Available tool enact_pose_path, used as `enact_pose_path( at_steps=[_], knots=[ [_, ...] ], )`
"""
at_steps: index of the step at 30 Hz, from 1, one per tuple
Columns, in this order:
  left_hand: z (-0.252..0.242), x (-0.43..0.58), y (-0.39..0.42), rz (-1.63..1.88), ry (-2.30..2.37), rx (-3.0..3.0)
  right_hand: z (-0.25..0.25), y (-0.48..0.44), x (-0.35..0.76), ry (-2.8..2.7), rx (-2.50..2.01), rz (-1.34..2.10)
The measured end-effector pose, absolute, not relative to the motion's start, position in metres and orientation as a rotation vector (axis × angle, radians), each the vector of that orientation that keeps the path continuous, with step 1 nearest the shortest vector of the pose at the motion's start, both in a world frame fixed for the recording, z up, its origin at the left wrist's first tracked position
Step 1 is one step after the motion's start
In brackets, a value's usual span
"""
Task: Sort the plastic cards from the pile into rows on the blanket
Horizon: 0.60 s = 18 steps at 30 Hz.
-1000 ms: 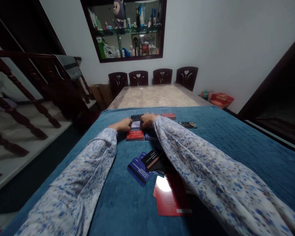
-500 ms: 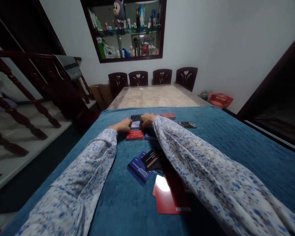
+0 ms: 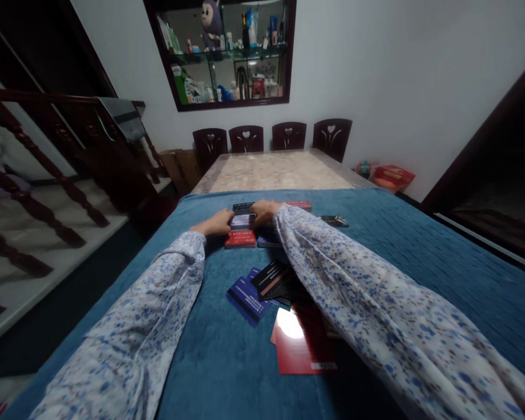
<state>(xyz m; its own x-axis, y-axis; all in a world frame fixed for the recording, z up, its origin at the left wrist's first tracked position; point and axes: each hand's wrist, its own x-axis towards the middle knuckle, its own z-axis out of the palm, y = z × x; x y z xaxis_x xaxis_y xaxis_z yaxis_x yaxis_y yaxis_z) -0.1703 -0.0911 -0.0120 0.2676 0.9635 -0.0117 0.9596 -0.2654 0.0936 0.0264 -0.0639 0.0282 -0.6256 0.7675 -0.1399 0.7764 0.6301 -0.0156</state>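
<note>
1. Pale stack [image 3: 243, 220]: on the cloth [image 3: 210, 361].
2. Left hand [image 3: 217, 223] and right hand [image 3: 265, 213] flank it, seemingly steadying its sides; whether either pinches it, I cannot tell.
3. Red stack [image 3: 240, 239] sits just nearer than it, black stack [image 3: 243, 206] just beyond.

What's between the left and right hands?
A pale card stack lies between the left hand and the right hand; the head view shows it.

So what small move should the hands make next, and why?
Probably a light inward nudge on the pale card stack: the left hand and right hand flank its two ends, and the red card stack lies close enough to bump.
</note>
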Motion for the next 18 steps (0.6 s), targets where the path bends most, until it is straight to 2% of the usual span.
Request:
enact_pose_path(
  at_steps=[13, 18],
  knots=[
    [-0.021, -0.174, -0.114, 0.63, 1.793, 2.578, 0.042, -0.08, 0.061, 2.907, 1.304, 0.187],
    [-0.019, -0.16, -0.127, 0.735, 1.792, 2.621, 0.044, -0.096, 0.075, 2.952, 1.378, 0.255]
  ],
)
